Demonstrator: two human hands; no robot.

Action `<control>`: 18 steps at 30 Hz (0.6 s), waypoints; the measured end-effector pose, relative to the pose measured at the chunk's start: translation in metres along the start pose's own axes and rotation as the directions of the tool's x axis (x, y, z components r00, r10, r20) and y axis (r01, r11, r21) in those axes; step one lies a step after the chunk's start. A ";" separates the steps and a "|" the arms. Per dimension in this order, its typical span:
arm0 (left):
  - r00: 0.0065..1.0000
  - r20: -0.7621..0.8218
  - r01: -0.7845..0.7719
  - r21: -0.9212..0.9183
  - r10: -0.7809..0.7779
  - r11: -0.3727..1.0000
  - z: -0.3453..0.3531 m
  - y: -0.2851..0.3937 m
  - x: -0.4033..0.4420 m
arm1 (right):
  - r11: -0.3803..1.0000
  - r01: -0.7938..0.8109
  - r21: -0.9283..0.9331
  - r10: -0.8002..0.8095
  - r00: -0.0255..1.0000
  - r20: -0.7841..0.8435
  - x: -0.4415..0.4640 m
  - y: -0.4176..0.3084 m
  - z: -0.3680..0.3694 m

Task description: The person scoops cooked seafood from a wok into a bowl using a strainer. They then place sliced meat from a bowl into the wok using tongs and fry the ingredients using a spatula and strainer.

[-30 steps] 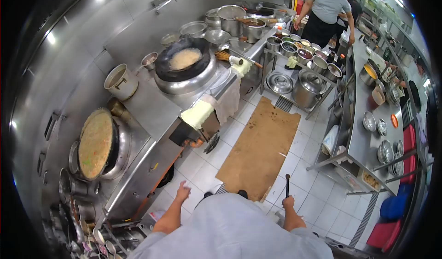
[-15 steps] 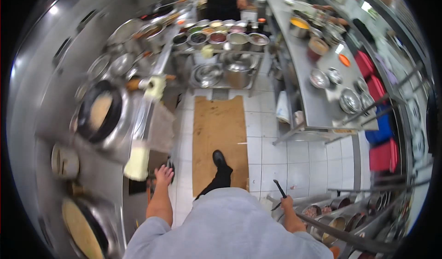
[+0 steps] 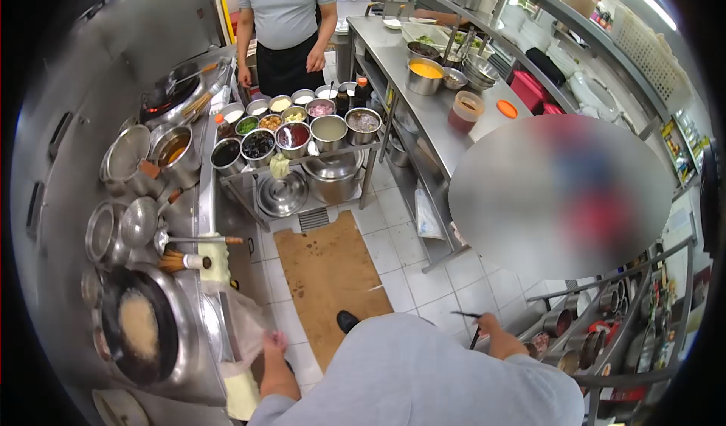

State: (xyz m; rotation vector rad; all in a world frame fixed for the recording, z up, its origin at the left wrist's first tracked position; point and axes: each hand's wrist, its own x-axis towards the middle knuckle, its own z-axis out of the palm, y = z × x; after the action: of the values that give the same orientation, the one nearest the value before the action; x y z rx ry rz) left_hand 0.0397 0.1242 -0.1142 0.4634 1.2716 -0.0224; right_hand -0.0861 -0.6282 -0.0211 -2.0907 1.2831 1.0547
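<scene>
My left hand (image 3: 276,341) is at the stove counter's front edge, its fingers curled in at the edge of a pale cloth (image 3: 243,324) that hangs there. The fingertips are small and partly hidden. On the right, my right hand (image 3: 488,324) is closed around a slim black tool (image 3: 467,315) with two thin arms, which looks like tongs. Left of the cloth, a black wok (image 3: 168,331) sits on the range with pale, cloudy liquid (image 3: 138,326) in it. A ladle (image 3: 200,239) and a bamboo brush (image 3: 181,261) lie behind the wok.
Several steel pots of ingredients (image 3: 293,137) fill a low stand ahead. A person (image 3: 287,32) stands behind it. To the right runs a steel table (image 3: 446,123) with an orange-filled pot (image 3: 425,74). Brown cardboard (image 3: 329,275) covers the floor. Pans (image 3: 558,321) stand on a rack at lower right.
My view has lifted and turned, showing more of the person and pots ahead. My left hand has gone from spread fingers to curled ones by the cloth. My right hand keeps the black tool.
</scene>
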 end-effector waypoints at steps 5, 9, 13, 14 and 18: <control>0.989 -0.083 -0.135 -0.116 0.126 0.984 0.002 0.008 0.041 | 0.978 0.203 -0.040 -0.206 0.937 -0.284 -0.008 -0.122 -0.016; 0.979 0.025 -0.195 -0.159 0.202 0.968 0.014 0.019 0.029 | 0.933 0.350 -0.088 -0.347 0.802 -0.487 0.029 -0.227 -0.033; 0.963 -0.076 -0.262 -0.060 0.257 0.963 0.023 0.024 0.005 | 0.860 0.509 0.044 -0.377 0.689 -0.619 0.068 -0.349 -0.077; 0.965 -0.044 -0.259 -0.026 0.258 0.965 0.020 0.028 0.000 | 0.855 0.516 0.058 -0.371 0.685 -0.628 0.075 -0.383 -0.092; 0.952 -0.196 -0.240 0.005 0.236 0.971 0.035 0.040 -0.030 | 0.837 0.533 0.123 -0.339 0.683 -0.647 0.108 -0.521 -0.156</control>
State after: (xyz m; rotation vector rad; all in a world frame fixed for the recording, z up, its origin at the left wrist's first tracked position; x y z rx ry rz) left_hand 0.0734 0.1413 -0.0658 0.6115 1.3988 0.2440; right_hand 0.4644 -0.5601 -0.0166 -2.3892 1.0009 -0.0570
